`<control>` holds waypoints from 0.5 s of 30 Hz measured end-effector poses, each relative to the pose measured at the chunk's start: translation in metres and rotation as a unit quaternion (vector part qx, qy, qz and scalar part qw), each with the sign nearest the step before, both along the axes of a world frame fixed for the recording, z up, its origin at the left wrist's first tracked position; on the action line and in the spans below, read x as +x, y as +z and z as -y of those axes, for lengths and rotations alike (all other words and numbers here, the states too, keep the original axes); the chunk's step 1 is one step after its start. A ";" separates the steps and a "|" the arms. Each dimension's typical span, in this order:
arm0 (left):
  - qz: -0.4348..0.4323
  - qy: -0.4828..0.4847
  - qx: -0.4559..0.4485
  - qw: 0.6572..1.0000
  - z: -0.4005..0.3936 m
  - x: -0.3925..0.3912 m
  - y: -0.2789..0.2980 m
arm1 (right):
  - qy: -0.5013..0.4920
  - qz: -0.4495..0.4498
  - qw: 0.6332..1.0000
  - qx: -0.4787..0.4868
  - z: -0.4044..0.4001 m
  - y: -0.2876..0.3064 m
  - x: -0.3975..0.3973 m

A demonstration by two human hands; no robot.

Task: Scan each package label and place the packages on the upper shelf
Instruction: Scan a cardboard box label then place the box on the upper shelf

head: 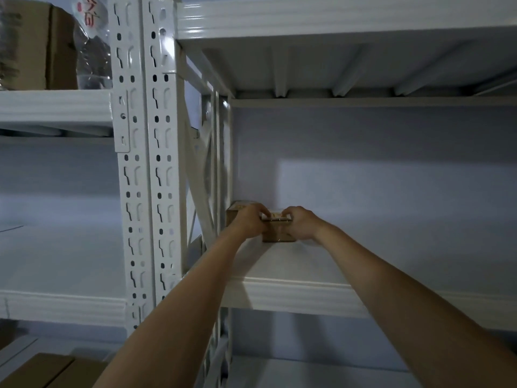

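Fingers [258,210] of both hands curl around 1 small package [279,233] on the upper shelf [307,295]. Pushed further, it could jam against the box behind [233,214].

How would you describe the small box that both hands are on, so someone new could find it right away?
Start at the white perforated upright and look just right of it, along the white shelf at arm height. Near its back left corner sits the small brown cardboard box, gripped by the left hand and right hand. A second box sits behind it to the left, partly hidden.
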State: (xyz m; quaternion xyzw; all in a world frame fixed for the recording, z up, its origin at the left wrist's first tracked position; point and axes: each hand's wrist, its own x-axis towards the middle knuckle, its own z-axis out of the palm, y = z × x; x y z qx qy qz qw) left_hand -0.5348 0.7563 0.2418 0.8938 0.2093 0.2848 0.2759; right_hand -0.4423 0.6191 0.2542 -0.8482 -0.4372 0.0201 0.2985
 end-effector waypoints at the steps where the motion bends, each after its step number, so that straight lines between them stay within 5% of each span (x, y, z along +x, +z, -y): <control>1: 0.000 0.007 0.010 1.000 -0.006 0.003 0.001 | -0.004 0.010 1.000 -0.007 -0.006 0.000 0.004; 11: -0.093 0.143 0.196 0.966 -0.046 0.025 0.014 | -0.038 0.080 0.987 -0.137 -0.058 0.019 0.021; 15: -0.146 0.126 0.173 0.966 -0.056 0.034 0.017 | -0.044 0.094 0.983 -0.151 -0.077 0.020 0.032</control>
